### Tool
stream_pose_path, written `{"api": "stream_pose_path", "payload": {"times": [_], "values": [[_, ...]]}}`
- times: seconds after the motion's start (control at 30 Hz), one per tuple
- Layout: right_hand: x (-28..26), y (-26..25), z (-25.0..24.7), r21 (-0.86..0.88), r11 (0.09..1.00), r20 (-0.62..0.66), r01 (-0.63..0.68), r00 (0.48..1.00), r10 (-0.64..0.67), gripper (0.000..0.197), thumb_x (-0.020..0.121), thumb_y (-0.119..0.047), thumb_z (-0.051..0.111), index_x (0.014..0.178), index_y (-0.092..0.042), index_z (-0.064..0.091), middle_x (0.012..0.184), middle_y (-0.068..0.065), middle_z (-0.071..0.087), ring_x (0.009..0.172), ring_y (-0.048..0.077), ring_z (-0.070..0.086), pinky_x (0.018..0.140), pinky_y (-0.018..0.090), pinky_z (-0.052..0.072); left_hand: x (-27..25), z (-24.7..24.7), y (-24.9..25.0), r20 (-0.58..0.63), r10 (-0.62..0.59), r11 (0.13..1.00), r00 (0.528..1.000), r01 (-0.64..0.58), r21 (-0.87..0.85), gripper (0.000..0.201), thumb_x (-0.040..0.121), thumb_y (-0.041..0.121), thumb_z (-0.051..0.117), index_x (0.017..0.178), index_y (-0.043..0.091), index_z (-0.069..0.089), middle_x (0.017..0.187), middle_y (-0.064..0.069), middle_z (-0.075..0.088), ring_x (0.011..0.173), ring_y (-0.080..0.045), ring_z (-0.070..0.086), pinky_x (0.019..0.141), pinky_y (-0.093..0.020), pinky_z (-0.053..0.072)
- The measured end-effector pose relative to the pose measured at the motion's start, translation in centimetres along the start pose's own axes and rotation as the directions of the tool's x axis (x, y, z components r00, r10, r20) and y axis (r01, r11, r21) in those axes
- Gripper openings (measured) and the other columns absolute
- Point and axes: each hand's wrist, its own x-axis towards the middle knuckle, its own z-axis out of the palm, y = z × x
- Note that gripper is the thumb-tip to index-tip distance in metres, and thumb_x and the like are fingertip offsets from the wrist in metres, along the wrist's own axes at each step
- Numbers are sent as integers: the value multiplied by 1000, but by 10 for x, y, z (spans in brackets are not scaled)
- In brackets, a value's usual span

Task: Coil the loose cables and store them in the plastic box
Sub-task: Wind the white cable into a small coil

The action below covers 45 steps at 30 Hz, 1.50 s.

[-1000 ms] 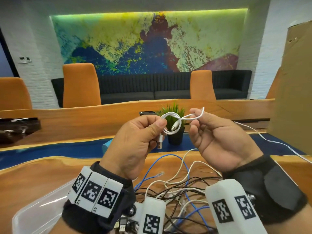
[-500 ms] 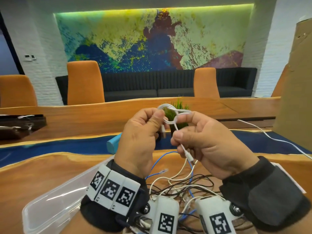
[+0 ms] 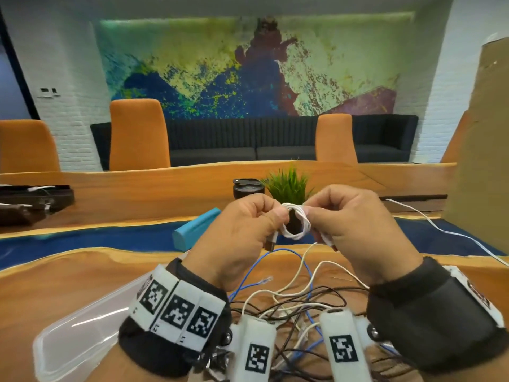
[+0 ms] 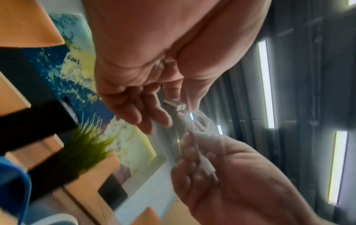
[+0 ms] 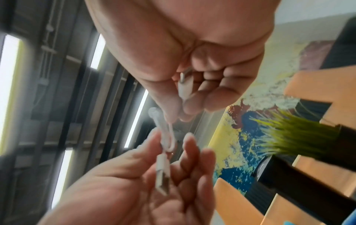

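A short white cable (image 3: pixel 296 224) is wound into a small tight ring, held up in front of me between both hands. My left hand (image 3: pixel 275 217) pinches the ring's left side, and the USB plug (image 3: pixel 271 244) hangs below its thumb. My right hand (image 3: pixel 312 216) pinches the right side, with the small end plug (image 3: pixel 329 241) sticking out under its fingers. The right wrist view shows the USB plug (image 5: pixel 162 176) over the left palm and the small plug (image 5: pixel 185 89) in the right hand's curled fingers. The clear plastic box (image 3: pixel 77 326) lies at the lower left. Several loose cables (image 3: pixel 297 307) lie tangled below my wrists.
Behind my hands stand a potted green plant (image 3: pixel 289 186) and a black mug (image 3: pixel 248 188). A teal case (image 3: pixel 197 230) lies left of them. A white cable (image 3: pixel 440 230) trails to the right, past a tall cardboard sheet (image 3: pixel 482 133). A dark tray (image 3: pixel 33 199) sits far left.
The wide loose loop has been drawn into a small tight ring. My right hand brought the free end around it, and both hands moved closer together.
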Motion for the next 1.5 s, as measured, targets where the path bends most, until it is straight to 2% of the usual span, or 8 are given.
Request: {"api": "stream_pose_path", "payload": {"times": [0.2, 0.33, 0.6, 0.87, 1.0, 1.2, 1.37, 1.5], "values": [[-1, -2, -5, -166, 986, 192, -11, 980, 43, 5, 79, -12, 76, 78, -9, 73, 63, 9, 66, 54, 10, 56, 55, 32, 51, 0, 4, -3, -230, 177, 984, 957, -173, 37, 14, 95, 15, 61, 86, 7, 66, 77, -12, 71, 68, -17, 55, 63, -30, 45], [0, -1, -6, -282, 935, 20, 214, 976, -217, 9, 80, -17, 75, 86, -23, 75, 82, -7, 71, 79, 9, 66, 75, 37, 56, 3, 0, -12, -274, 318, 932, 908, -246, 268, 16, 95, 19, 62, 81, 14, 68, 64, 8, 65, 55, -1, 48, 59, -26, 41], [-5, 10, 13, -557, 706, 93, 436, 878, -469, 16, 87, -32, 69, 101, -28, 75, 93, -10, 61, 87, 12, 57, 70, 41, 53, 3, 3, -10, -136, 158, 987, 978, -151, 62, 24, 100, 18, 51, 82, 11, 65, 67, 2, 59, 59, -7, 46, 56, -19, 41], [-3, 1, 1, 45, 999, 245, -25, 970, 13, 16, 77, -18, 78, 77, -7, 67, 81, 9, 63, 74, 13, 56, 63, 29, 47, -1, -5, -4, 18, 272, 956, 962, -272, 104, 8, 94, 6, 59, 89, 2, 63, 74, -5, 66, 65, -5, 58, 60, -14, 45], [0, 5, 2, 504, 747, 354, -434, 892, 280, 7, 66, -13, 65, 67, -11, 58, 73, 7, 52, 69, 18, 44, 54, 29, 30, -4, -8, 2, 82, 357, 856, 930, -361, 371, 3, 89, 10, 69, 86, 11, 70, 74, 1, 70, 68, -3, 62, 64, -15, 48], [-2, 4, -4, 138, 952, 353, -273, 912, 210, 13, 81, -22, 68, 80, -10, 65, 71, 7, 51, 59, 11, 44, 54, 28, 33, -1, -29, 3, 140, 379, 470, 915, -320, 823, 18, 90, 39, 56, 89, 29, 71, 78, 7, 66, 82, -13, 55, 72, -32, 44], [0, 12, 0, -487, 835, 244, 257, 958, -153, 9, 91, -13, 63, 84, -17, 68, 69, -3, 65, 64, 10, 60, 64, 34, 53, 0, -36, 1, 158, 184, 812, 970, -241, 532, 13, 95, 17, 62, 86, 12, 71, 72, 0, 67, 66, -8, 54, 64, -23, 43], [-1, 13, 17, 56, 997, 41, 46, 998, -49, 7, 93, -1, 58, 92, -2, 65, 75, 11, 69, 61, 14, 66, 56, 24, 56, 1, -29, -5, 156, 137, 940, 978, -178, 292, 14, 96, 14, 61, 90, 5, 69, 74, -15, 63, 62, -14, 44, 56, -21, 36]]}}
